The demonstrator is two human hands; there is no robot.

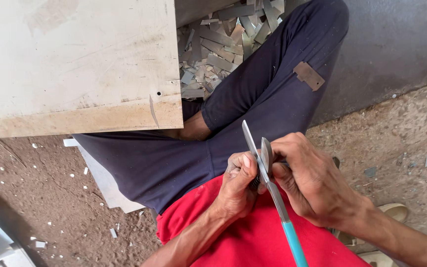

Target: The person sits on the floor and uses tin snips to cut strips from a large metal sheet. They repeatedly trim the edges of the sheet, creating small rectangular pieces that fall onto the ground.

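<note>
- Seen from the head camera, the left hand (237, 185) is curled shut around a small dark tool, thumb pressed against a long metal file (268, 178) with a turquoise handle.
- Beside it, the right hand (308, 180) is closed, pinching a small flat metal piece (267, 154) against the file, above the lap.
- Fingers hide the dark tool; the handle runs off the bottom edge.
- Metal offcuts (218, 47) lie piled beyond the knee.

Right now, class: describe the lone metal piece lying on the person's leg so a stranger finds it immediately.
Find the dark blue trouser leg stretching up past the scrap pile. On its right edge lies a small flat brownish metal plate, alone, unlike the heaped grey strips.
</note>
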